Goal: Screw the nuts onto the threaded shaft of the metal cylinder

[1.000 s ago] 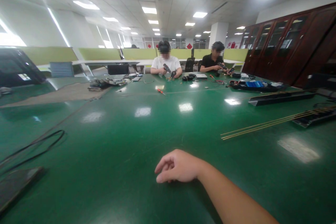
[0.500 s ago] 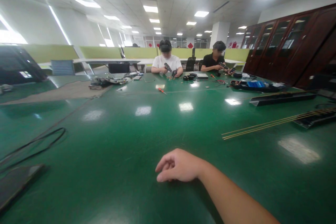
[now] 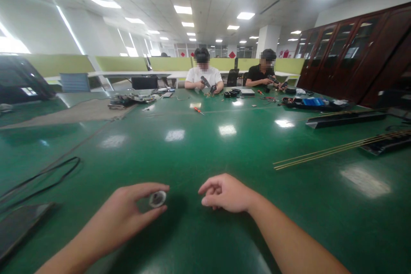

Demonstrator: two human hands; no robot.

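Observation:
My left hand [image 3: 115,212] is closed on a small round ring-like thing [image 3: 158,199], whitish at the rim and dark grey in the middle. It sits between thumb and fingers, above the green table; its exact kind I cannot make out. Across a short gap to the right is my right hand [image 3: 226,192], loosely curled, with thumb and forefinger a little apart. Nothing shows in it.
On the green tabletop [image 3: 205,150] lie a black cable loop [image 3: 64,175] and a dark flat panel [image 3: 22,227] at left. Thin yellow rods [image 3: 308,158] lie at right, near black metal channels [image 3: 346,120]. A screwdriver [image 3: 198,110] lies farther off. Two people hold power drills across the table.
My left hand has come into view from the lower left with the small round thing in its grip. My right hand has shifted slightly right and up, still loosely curled.

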